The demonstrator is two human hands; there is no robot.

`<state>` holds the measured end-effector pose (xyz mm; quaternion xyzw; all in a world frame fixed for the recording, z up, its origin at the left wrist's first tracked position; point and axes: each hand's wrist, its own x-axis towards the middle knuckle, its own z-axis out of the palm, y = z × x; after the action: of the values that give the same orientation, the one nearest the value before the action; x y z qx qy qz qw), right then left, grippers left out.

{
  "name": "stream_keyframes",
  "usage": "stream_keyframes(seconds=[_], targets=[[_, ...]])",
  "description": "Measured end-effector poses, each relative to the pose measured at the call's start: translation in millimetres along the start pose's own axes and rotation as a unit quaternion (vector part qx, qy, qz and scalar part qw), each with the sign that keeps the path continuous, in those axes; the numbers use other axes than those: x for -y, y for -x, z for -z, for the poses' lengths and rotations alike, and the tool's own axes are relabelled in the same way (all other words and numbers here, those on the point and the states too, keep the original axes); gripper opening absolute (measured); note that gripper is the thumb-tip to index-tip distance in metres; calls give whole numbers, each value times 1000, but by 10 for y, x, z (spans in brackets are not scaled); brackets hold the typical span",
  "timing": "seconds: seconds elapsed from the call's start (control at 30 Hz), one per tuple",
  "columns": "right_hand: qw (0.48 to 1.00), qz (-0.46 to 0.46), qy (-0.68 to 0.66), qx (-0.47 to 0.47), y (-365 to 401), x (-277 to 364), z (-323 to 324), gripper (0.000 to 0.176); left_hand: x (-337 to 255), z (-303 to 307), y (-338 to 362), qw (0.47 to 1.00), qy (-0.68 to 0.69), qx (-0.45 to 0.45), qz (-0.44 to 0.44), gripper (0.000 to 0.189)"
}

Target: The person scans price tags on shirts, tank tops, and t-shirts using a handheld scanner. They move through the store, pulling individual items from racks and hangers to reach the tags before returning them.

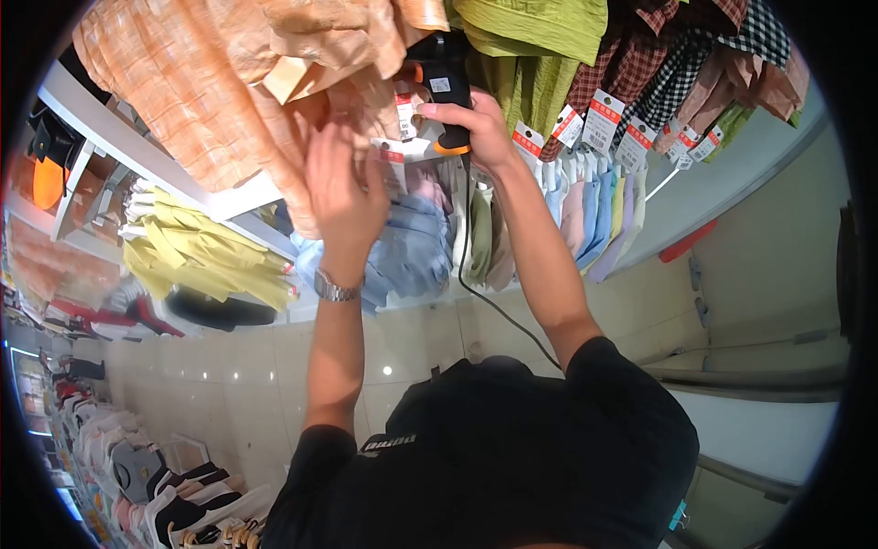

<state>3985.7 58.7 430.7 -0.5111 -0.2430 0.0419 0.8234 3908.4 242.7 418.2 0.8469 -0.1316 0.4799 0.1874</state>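
My right hand [489, 133] is wrapped round a black and orange corded barcode scanner [442, 84], its thumb across the handle. A dark cable [468, 274] runs from it down towards my body. An orange checked garment [183, 101] hangs at the upper left. Against its lower edge lies my left hand [346, 197], somewhat blurred, with fingers stretched out and a metal watch [335, 287] on the wrist. Between the hands, a red and white price tag [405, 112] is beside the scanner, and another tag [389, 154] shows near my left fingertips.
A lime green garment [535, 27] and checked garments [631, 64] with several price tags [604, 119] hang to the right. Below hang blue clothes [402, 238] and yellow clothes [197, 242]. White shelving [128, 128] borders the left. Behind me is a tiled floor [247, 393].
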Motion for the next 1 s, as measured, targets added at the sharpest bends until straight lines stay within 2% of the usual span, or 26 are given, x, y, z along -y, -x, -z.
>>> stream_keyframes(seconds=[0.07, 0.1, 0.2, 0.23, 0.33, 0.43, 0.47, 0.5, 0.53, 0.63, 0.67, 0.73, 0.77, 0.87, 0.9, 1.0], targets=[[1000, 7, -8, -8, 48, 5, 38, 21, -92, 94, -99, 993, -101, 6, 60, 35], [1000, 4, -9, -12, 79, 38, 40, 20, -118, 109, -119, 993, -94, -23, 72, 41], [1000, 22, -12, -8, 126, 61, 85, 19, -462, 155, -111, 978, 129, -158, 38, 35], [1000, 24, -6, -12, 173, 123, 63, 19, -578, 278, -116, 990, 104, -77, -55, 28], [1000, 12, 0, 18, 293, 256, 123, 19, -706, 36, -102, 962, 260, 3, -90, 18], [999, 41, -19, 9, 417, 421, 77, 34, -387, -116, -136, 940, 318, -18, 123, 17], [998, 52, -28, 4, 478, 505, 71, 37, -326, -72, -161, 936, 299, 14, 185, 28], [997, 34, -51, 40, 505, 514, 164, 45, -257, -99, -193, 946, 274, 14, 174, 32], [996, 44, -76, 29, 547, 549, 139, 45, -187, -154, -217, 954, 249, 14, 165, 37], [991, 56, -120, 25, 632, 597, 46, 48, -32, -261, -271, 865, 352, 225, 277, 52], [990, 49, -124, 43, 667, 608, 53, 48, -72, -277, -230, 795, 461, 222, 325, 57], [988, 35, -131, 77, 766, 619, 49, 48, -422, -137, -267, 611, 651, 204, 402, 68], [983, 24, -157, 91, 788, 577, 56, 48, -392, -63, -265, 582, 681, 253, 366, 79], [985, 3, -154, 71, 947, 732, -139, 50, -417, 5, -287, 456, 801, 270, 279, 78], [985, -5, -155, 70, 990, 760, -171, 51, -447, 31, -280, 470, 802, 264, 257, 75], [988, 12, -140, 62, 1064, 833, -263, 51, -396, 78, -233, 548, 753, 244, 270, 73]])
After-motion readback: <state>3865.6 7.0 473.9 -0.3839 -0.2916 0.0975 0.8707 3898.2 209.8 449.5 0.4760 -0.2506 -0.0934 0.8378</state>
